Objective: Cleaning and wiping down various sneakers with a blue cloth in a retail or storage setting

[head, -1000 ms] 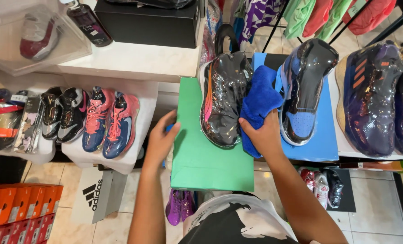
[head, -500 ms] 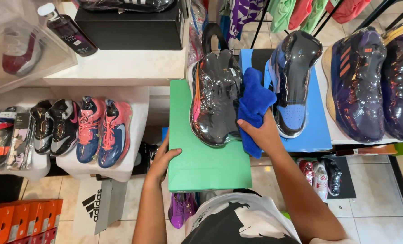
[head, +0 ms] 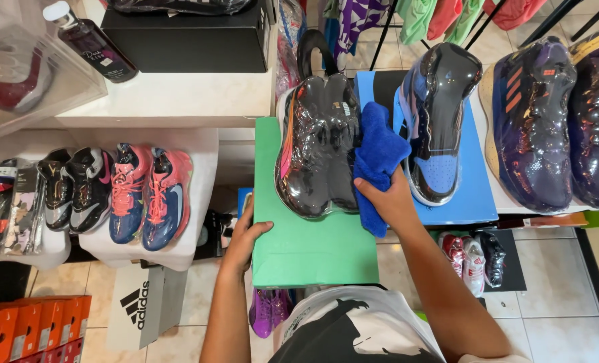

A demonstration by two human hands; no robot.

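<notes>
The right hand (head: 390, 202) clutches a soft, limp blue cloth (head: 378, 158) just right of the slick plastic-wrapped black shoes (head: 318, 144) on the light, stiff green box (head: 313, 249), whose left edge the left hand (head: 245, 238) grips.

1 green box (head: 306, 259), 1 blue cloth (head: 378, 158), 2 hands (bare), 1 bottle (head: 91, 42)

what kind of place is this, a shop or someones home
Most likely a sneaker shop: plastic-wrapped shoes displayed on coloured boxes like the green box, more pairs lined up on a white shelf, and clothes on a rack.
</notes>
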